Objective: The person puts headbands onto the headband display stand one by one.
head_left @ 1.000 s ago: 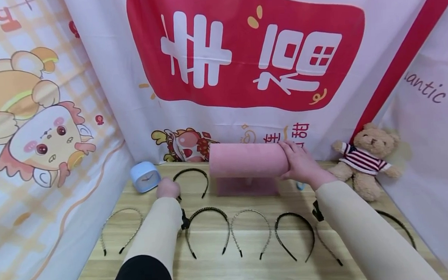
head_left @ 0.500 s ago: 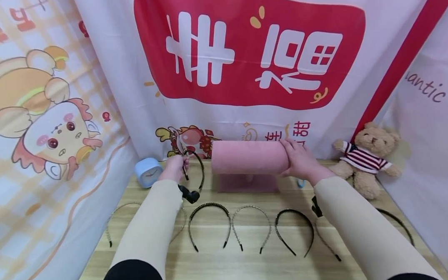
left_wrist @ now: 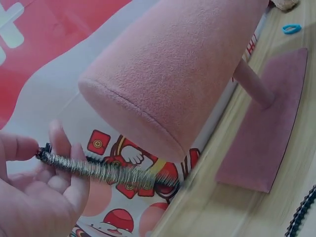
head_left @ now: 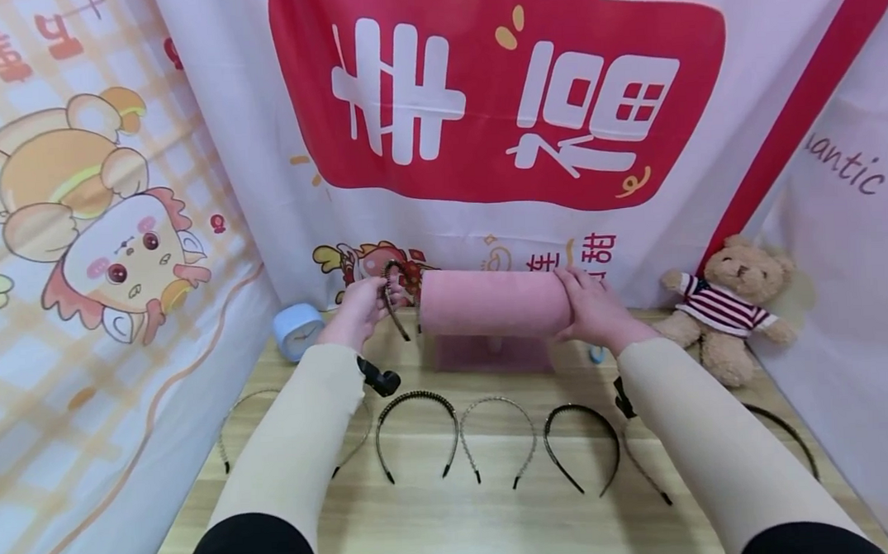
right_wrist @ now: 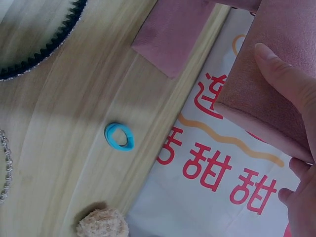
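Note:
My left hand (head_left: 359, 310) pinches a dark headband (left_wrist: 113, 170) wound with wiry coils, thumb against fingers at one end. The headband hangs beside the left end of a pink plush roll-shaped headband stand (head_left: 493, 304), with a small gap visible in the left wrist view. On the stand's right end rests my right hand (head_left: 597, 307), gripping it; in the right wrist view the thumb (right_wrist: 286, 76) lies across the plush surface and other fingertips show past the end. A post joins the roll to its flat pink base (left_wrist: 266, 128).
Several headbands lie in a row along the wooden table's front, among them a black one (head_left: 582, 411) and a beaded one (head_left: 497, 400). A blue clock (head_left: 297, 331) stands back left, a teddy bear (head_left: 731, 306) back right. A blue band (right_wrist: 119, 137) lies near the stand.
My left hand has lifted the headband off the table beside the clock and carried it up and right to the stand's left end. The right hand has stayed on the stand.

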Demonstrator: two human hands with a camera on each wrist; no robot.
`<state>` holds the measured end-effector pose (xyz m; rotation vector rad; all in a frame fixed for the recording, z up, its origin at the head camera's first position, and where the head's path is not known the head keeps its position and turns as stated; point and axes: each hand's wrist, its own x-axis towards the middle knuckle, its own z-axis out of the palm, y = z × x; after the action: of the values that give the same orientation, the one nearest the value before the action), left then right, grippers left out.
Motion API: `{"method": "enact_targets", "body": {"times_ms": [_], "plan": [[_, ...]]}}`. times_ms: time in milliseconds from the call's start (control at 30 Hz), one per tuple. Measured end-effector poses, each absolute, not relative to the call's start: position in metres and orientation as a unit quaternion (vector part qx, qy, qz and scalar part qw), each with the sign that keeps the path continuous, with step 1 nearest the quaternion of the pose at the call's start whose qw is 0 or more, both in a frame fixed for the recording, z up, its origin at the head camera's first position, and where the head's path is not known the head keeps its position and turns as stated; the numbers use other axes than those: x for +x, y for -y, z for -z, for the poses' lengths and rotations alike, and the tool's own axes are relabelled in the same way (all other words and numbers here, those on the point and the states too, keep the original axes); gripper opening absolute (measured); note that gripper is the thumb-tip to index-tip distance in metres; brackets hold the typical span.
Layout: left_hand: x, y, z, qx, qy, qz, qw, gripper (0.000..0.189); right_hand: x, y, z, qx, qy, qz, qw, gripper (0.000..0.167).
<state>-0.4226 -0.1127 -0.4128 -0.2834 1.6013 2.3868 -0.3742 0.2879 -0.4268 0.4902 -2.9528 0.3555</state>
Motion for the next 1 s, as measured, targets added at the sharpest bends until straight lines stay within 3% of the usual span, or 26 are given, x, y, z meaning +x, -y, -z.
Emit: {"method": "enact_targets", "body": {"times_ms": [233, 333, 467, 633, 1000], "plan": [[-0.419, 0.108, 0.406, -0.070, -0.546, -0.822, 0.143, 0.039, -0.375, -0.290, 0.424, 0.156, 0.980, -0.115, 0.054, 0.123], [-0.417, 0.105, 0.403, -0.077, -0.554, -0.817, 0.143, 0.026, -0.375, -0.290, 0.422, 0.153, 0.980, -0.114, 0.055, 0.122], [-0.414, 0.103, 0.403, -0.099, -0.566, -0.805, 0.148, 0.034, -0.373, -0.289, 0.421, 0.149, 0.981, -0.115, 0.051, 0.121], [-0.413, 0.100, 0.406, -0.072, -0.542, -0.822, 0.160, 0.029, -0.373, -0.290, 0.422, 0.150, 0.981, -0.112, 0.051, 0.120], [-0.406, 0.090, 0.401, -0.029, -0.597, -0.792, 0.125, 0.039, -0.374, -0.287, 0.421, 0.144, 0.982, -0.111, 0.041, 0.121]]}}
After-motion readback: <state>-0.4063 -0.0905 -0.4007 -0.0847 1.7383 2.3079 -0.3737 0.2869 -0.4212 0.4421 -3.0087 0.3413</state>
